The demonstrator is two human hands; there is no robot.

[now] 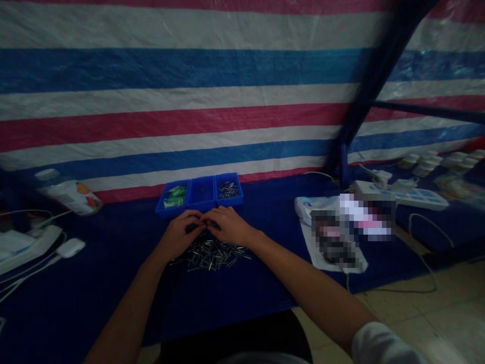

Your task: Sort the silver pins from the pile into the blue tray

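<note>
Fingers of both hands met above the loose metal pins, just in front of the bins.
Left hand [180,233] and right hand [229,226] had curled fingers with tips together, probably to manage something small; whether they gripped a piece, could not tell. Metal pins [212,254] lay heaped on the desk [212,298] under and nearer the wearer than the hands, presumably spread so single ones could be picked out. Blue bins [195,194] stood in a row just beyond, seemingly for short reach and separation: green packets [175,196] left, small metal parts [229,190] right.
</note>
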